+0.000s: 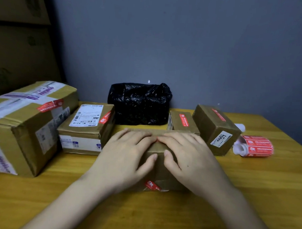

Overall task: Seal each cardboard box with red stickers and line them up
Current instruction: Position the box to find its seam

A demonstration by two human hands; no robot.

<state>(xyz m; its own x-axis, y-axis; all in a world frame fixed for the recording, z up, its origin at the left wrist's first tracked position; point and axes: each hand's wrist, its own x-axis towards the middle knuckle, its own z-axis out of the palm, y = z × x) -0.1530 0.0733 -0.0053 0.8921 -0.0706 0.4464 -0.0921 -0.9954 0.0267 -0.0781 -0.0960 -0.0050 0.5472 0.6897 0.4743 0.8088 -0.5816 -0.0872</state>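
Pressing flat, the left hand (127, 153) and right hand (188, 156) spread across the middle box (159, 167) on the table (247, 189), apparently smoothing its red sticker (152, 185) while the sticker roll (255, 146) waits nearby.

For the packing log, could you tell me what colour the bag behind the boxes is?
The plastic bag is glossy black, seen in the head view.

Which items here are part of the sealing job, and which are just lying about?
Job: box under both hands; left hand; right hand; four stickered boxes; red sticker roll.
Lying about: black plastic bag; stacked cartons, far left.
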